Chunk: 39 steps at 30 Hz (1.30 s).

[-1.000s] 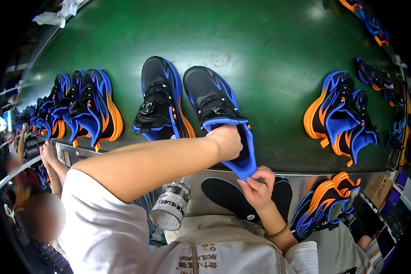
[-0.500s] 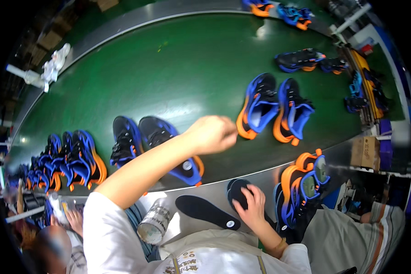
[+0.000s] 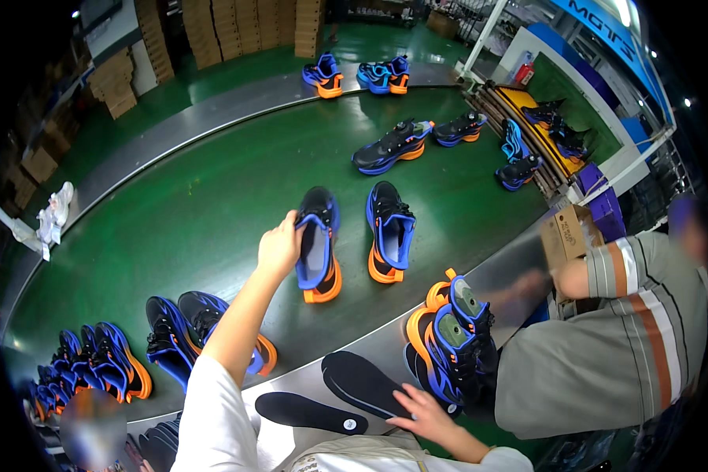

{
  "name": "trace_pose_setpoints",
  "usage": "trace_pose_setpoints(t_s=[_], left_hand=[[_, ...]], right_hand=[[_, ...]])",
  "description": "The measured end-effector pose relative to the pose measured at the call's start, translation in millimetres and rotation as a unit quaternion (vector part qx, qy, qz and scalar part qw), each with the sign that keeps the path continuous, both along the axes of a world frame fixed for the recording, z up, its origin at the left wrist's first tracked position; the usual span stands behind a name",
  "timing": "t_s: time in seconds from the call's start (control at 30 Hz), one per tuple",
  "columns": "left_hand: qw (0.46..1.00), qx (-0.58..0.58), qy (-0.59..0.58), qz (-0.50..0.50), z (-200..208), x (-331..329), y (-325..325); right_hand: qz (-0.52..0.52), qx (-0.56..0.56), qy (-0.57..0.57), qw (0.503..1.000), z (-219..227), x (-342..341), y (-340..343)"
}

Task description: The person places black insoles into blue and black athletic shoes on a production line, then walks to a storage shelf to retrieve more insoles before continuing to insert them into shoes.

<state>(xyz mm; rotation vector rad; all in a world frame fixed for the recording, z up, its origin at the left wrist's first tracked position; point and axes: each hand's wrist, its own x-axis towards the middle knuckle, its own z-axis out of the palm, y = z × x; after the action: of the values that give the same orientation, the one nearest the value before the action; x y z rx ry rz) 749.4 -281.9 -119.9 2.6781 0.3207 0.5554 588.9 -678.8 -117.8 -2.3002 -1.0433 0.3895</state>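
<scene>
A big green belt point(image 3: 212, 189) curves through a room with brown boxes point(image 3: 204, 31) stacked behind. The left hand point(image 3: 279, 248) grips a blue and orange shoe point(image 3: 318, 244) standing on the belt. The right hand point(image 3: 421, 413) rests spread on a black insole point(image 3: 362, 384) at the metal edge.

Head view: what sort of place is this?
Most likely a shoe factory line: pairs of sneakers ride a green conveyor belt, black insoles lie at the person's station, and stacked cardboard boxes stand behind.
</scene>
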Motion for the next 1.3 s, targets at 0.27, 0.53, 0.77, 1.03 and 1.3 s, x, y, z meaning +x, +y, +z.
trace_pose_setpoints(t_s=[0.27, 0.53, 0.77, 1.03, 1.3], left_hand=[[0.99, 0.109, 0.049, 0.073, -12, -80, -4], [0.959, -0.243, 0.078, 0.127, -16, -84, 30], [0.911, -0.38, 0.023, 0.16, -21, -81, 15], [0.89, -0.438, -0.005, 0.129, -28, -93, 27], [0.884, -0.459, 0.014, 0.094, -20, -91, 28]], right_hand=[[-0.02, 0.144, -0.218, 0.965, 117, 109, 81], [0.168, 0.103, -0.22, 0.955, 91, 128, 172], [0.122, 0.027, -0.222, 0.967, -10, 128, 250], [0.038, -0.089, -0.116, 0.989, -10, 113, 276], [0.233, -0.342, 0.013, 0.91, 19, 152, 293]])
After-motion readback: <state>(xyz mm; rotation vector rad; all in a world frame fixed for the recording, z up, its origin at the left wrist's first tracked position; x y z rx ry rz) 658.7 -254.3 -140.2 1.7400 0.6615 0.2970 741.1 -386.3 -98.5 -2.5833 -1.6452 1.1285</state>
